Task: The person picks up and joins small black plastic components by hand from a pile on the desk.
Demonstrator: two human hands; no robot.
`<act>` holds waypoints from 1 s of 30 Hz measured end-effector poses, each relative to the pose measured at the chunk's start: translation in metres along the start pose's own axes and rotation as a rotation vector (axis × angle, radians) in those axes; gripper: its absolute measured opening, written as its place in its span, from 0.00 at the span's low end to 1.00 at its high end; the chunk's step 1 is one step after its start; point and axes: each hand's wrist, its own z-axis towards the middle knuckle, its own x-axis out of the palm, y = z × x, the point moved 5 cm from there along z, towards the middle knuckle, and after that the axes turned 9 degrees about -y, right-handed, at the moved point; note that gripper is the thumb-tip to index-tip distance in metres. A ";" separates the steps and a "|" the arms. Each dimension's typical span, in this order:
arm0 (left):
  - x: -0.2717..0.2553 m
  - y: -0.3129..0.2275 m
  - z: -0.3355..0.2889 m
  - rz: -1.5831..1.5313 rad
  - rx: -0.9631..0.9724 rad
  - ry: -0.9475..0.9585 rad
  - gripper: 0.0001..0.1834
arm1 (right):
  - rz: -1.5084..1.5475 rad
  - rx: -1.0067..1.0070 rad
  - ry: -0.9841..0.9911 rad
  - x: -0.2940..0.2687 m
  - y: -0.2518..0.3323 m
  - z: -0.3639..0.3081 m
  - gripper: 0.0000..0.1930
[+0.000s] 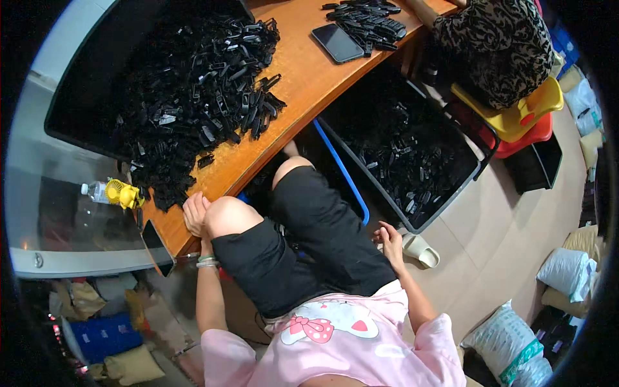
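The loose black plastic pieces (213, 109) lie heaped on the wooden surface (290, 71), ahead of the left fingers (194, 214), the heap's near end just beyond them. They are slim and longer than wide, with no shared heading: their long axes cross at all angles, some flat, some propped on others. On the heap's right fringe, one separate piece (271, 82) slants away from the left fingers and to the right. Which end is its front is too small to tell.

The left fingers lie close together over the surface's near edge, by the left knee; whether anything is under them, I cannot tell. The right fingers (388, 235), well apart from the heap, hang loosely parted beside the right thigh, with no piece visible in them.

For clean handling, I would judge the fringe pieces the better choice, since those in the thick of the heap look tangled. A light pinch across the narrow width, with the long axis turned square to the fingers, should keep a piece from twisting.

Farther out, ahead of the left fingers and beyond the heap, a phone (337, 43) lies beside a smaller pile (371, 26), near a co-worker's patterned sleeve (493, 39). Beyond the right fingers stands a dark crate (412, 228) holding more pieces; a pale slipper (421, 250) is just beside those fingers.
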 end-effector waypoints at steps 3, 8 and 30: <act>0.000 0.003 0.001 -0.021 -0.010 -0.037 0.09 | -0.158 -0.037 -0.070 -0.009 0.016 -0.004 0.15; -0.005 0.003 -0.001 -0.069 -0.008 -0.077 0.12 | -0.161 -0.167 -0.120 -0.024 0.047 -0.004 0.15; -0.001 -0.033 0.057 -0.521 -0.303 0.081 0.05 | -0.337 -0.554 0.338 0.112 0.332 0.129 0.07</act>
